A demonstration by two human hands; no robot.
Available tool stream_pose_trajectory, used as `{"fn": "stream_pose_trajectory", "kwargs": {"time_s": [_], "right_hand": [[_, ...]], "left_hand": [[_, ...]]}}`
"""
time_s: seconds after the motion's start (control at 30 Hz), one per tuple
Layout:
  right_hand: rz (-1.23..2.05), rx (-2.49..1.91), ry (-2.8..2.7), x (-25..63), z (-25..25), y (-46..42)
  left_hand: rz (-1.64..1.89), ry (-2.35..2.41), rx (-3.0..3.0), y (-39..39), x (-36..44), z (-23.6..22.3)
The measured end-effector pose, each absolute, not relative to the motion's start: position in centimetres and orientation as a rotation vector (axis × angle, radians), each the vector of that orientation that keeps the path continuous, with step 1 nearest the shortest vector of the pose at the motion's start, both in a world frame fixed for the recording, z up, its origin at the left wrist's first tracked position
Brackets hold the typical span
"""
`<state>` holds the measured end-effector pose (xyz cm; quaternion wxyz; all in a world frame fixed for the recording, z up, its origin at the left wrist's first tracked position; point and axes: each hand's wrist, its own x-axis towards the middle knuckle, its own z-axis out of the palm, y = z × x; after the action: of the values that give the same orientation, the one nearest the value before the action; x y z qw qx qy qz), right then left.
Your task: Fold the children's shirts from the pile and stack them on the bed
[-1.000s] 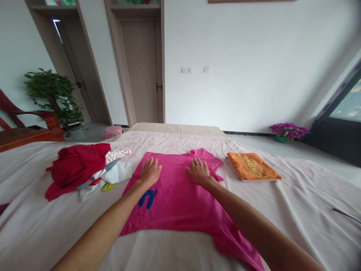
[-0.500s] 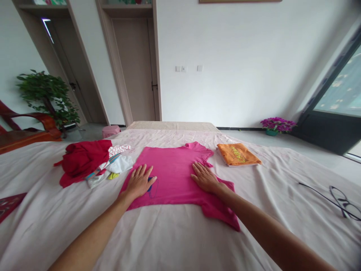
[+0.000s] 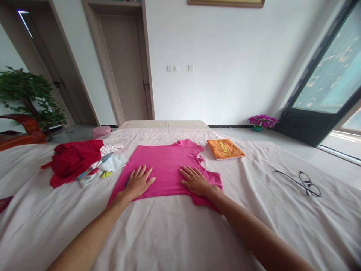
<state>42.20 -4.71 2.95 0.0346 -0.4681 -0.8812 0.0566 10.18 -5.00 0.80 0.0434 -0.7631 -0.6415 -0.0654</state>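
Note:
A pink T-shirt [image 3: 163, 162] lies spread out on the pale bedsheet in front of me, its neckline toward the right. My left hand [image 3: 138, 181] rests flat on the shirt's left part, fingers spread. It covers most of a dark blue patch there. Palm down, my right hand [image 3: 196, 181] presses on the shirt's right part near the sleeve, with its fingers stretched out. Neither hand grips anything.
At the left is a heap of red clothing [image 3: 76, 158] with white pieces [image 3: 113, 163]. A folded orange garment [image 3: 225, 149] lies beyond the shirt to the right. Glasses [image 3: 307, 184] sit farther right on the sheet [image 3: 169, 233].
My left hand has slid over the blue patch, and the shirt's lower right edge looks pulled in and flatter. The view has turned slightly to the right.

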Motion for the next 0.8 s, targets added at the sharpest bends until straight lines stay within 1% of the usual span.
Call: {"fn": "stream_pose_trajectory", "kwargs": {"time_s": [0.2,0.37,0.5,0.57,0.63,0.8], "right_hand": [[0.12,-1.645,-2.574,46.3,2.7,-4.8],[0.055,-1.644,-2.405,47.8,3.9,-5.5],[0.286,-1.412,-2.368,46.4,5.6,-7.5],[0.394,-1.292,-2.441,45.3,6.4,-8.7],[0.422,-1.205,-2.544,44.3,6.9,-9.8],[0.346,-1.139,-2.633,42.9,6.6,-10.7]], "left_hand": [[-0.214,-2.03,-2.244,-5.9,6.7,-0.9],[-0.402,-1.963,-2.223,-6.3,6.1,-0.4],[-0.795,-1.72,-2.407,-7.7,7.0,1.7],[-0.897,-1.595,-2.525,-8.8,7.8,2.7],[-0.844,-1.475,-2.66,-9.8,8.7,3.6],[-0.548,-1.251,-2.828,-11.5,10.7,4.8]]}}
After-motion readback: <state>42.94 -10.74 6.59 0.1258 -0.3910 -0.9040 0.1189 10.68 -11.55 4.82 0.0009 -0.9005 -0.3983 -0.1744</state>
